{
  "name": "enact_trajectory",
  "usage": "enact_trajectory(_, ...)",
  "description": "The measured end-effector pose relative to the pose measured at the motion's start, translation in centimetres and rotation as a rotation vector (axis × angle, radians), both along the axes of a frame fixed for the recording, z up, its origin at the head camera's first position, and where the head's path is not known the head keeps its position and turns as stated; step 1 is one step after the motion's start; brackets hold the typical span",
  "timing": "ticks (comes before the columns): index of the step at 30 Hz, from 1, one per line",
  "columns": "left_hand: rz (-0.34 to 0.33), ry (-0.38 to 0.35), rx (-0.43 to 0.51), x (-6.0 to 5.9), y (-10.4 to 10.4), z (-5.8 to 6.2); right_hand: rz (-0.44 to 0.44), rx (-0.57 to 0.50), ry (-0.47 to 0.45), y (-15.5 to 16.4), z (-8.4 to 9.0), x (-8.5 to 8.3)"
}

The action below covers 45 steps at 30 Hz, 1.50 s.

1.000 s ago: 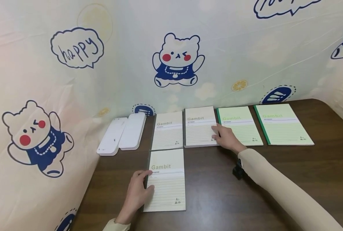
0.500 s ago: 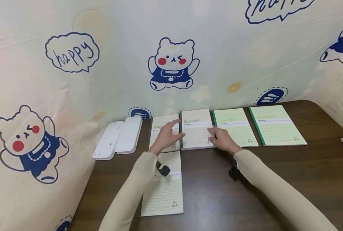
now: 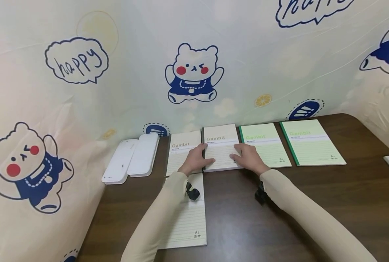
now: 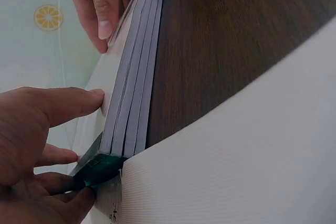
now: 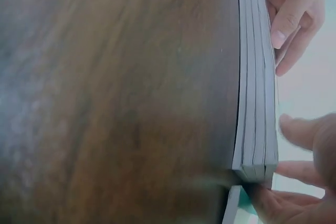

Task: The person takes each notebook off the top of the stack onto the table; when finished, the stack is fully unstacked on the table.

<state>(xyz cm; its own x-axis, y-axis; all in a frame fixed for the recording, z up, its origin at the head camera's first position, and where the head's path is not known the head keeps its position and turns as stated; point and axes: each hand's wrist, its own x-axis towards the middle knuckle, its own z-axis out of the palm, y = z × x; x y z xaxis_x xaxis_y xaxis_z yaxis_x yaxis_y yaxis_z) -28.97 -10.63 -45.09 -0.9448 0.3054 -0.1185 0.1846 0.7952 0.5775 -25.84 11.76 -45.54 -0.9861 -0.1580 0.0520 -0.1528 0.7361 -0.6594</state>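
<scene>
Left of the left hand (image 3: 194, 160) a white case (image 3: 130, 159) lies open on the tabletop (image 3: 312, 203), and a single cream notebook (image 3: 182, 151) sits partly beneath that hand. The left hand, fingers extended, grips the left edge of the cream notebook stack (image 3: 221, 145). The right hand (image 3: 248, 158) rests on the stack's right edge with fingers spread, thumb under the lower corner. Right of it lie two green notebooks (image 3: 269, 143). Below the left forearm lies another cream notebook (image 3: 189, 222).
</scene>
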Motion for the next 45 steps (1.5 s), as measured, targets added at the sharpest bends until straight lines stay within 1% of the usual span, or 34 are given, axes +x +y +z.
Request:
enact_trajectory(2,0.002,-0.005,-0.01,0.1,0.0,0.1,-0.011,0.022,-0.003,-0.2,0.0,-0.1)
enact_trajectory(4,0.002,-0.009,-0.011,0.2,0.0,0.2,-0.03,0.02,-0.011,-0.4,0.0,-0.3)
enact_trajectory(10,-0.004,-0.012,-0.001,0.4,0.1,0.3,-0.087,-0.033,-0.053,-0.4,0.0,-0.5)
enact_trajectory(14,0.0,-0.02,-0.003,0.4,0.2,0.1,-0.08,-0.025,-0.085,-0.4,0.4,-0.7)
enact_trajectory(20,-0.003,-0.026,0.023,0.4,0.1,-0.4,-0.058,-0.015,-0.09,0.7,1.5,-0.9)
enact_trajectory(22,-0.01,-0.028,0.032,0.4,0.2,-0.5,-0.046,-0.055,-0.133,1.3,1.9,-1.0)
enact_trajectory(25,-0.02,-0.019,0.037,0.4,0.2,-0.3,-0.031,-0.186,-0.214,2.1,2.5,-1.3)
enact_trajectory(28,-0.029,-0.002,0.028,0.3,0.1,-0.1,-0.016,-0.309,-0.269,2.7,2.4,-1.9)
enact_trajectory(30,-0.035,0.005,0.014,0.3,0.1,-0.1,-0.011,-0.342,-0.275,2.8,2.2,-2.2)
enact_trajectory(34,-0.052,0.013,0.005,0.1,0.1,-0.2,-0.031,-0.36,-0.276,3.1,1.9,-2.2)
enact_trajectory(37,-0.057,0.018,-0.011,-0.1,0.1,-0.4,-0.048,-0.382,-0.243,3.4,2.2,-1.8)
enact_trajectory(40,-0.048,0.023,-0.04,-0.2,0.1,-0.3,-0.064,-0.41,-0.207,3.9,2.9,-0.8)
enact_trajectory(42,-0.036,0.022,-0.045,-0.3,0.0,-0.2,-0.069,-0.434,-0.206,4.4,3.4,0.2)
enact_trajectory(45,-0.024,0.015,-0.037,-0.5,-0.1,0.0,-0.065,-0.45,-0.227,5.2,4.1,2.4)
